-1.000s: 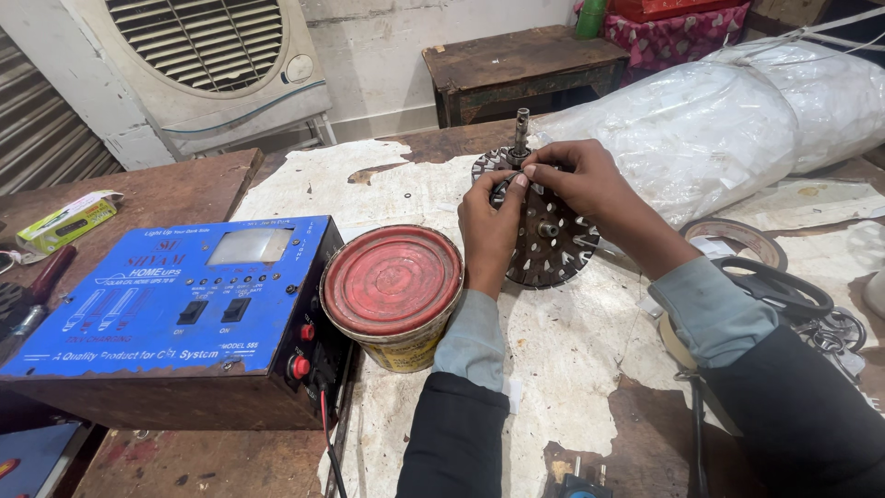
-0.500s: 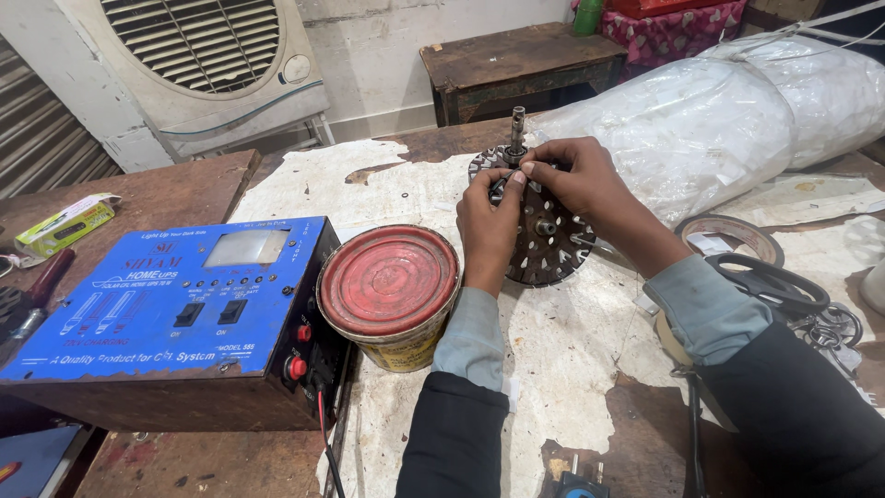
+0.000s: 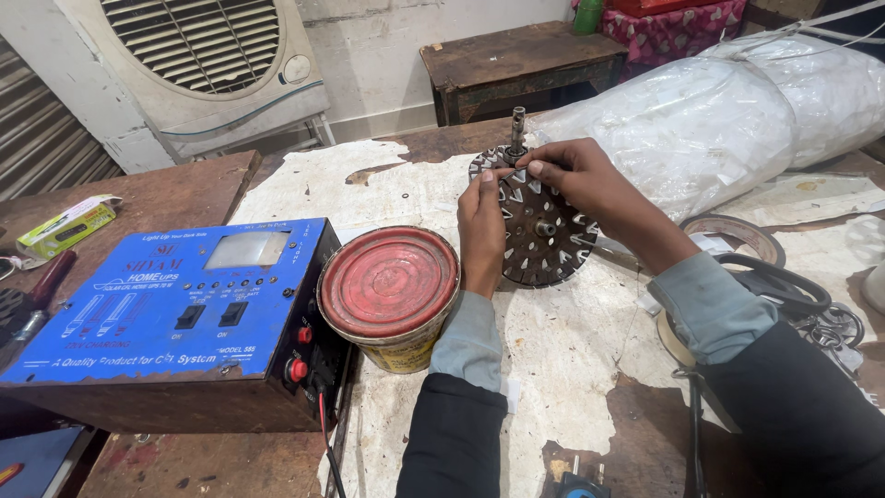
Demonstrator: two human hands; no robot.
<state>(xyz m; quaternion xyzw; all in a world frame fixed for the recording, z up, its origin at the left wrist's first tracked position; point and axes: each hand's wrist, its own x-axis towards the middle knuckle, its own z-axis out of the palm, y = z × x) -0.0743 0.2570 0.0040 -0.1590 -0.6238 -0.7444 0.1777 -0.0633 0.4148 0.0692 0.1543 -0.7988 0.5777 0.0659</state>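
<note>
A round dark metal stator [image 3: 542, 232] with slotted teeth and a centre shaft leans upright on the worn workbench [image 3: 553, 369]. My left hand [image 3: 482, 231] grips its left rim, thumb against the teeth. My right hand [image 3: 579, 180] reaches over the top, its fingertips pinching a small pale slip of insulation at an upper slot. A second shaft end [image 3: 517, 127] sticks up behind the stator.
A red-lidded tin [image 3: 389, 293] stands just left of my left wrist. A blue power unit [image 3: 175, 309] with switches sits further left. A plastic-wrapped bundle [image 3: 719, 120] lies at the back right. Cable coils [image 3: 784, 290] lie by my right forearm. An air cooler [image 3: 212, 65] stands behind.
Both hands have stayed on the stator; my right fingertips have shifted slightly along the upper teeth. The stator has barely moved.
</note>
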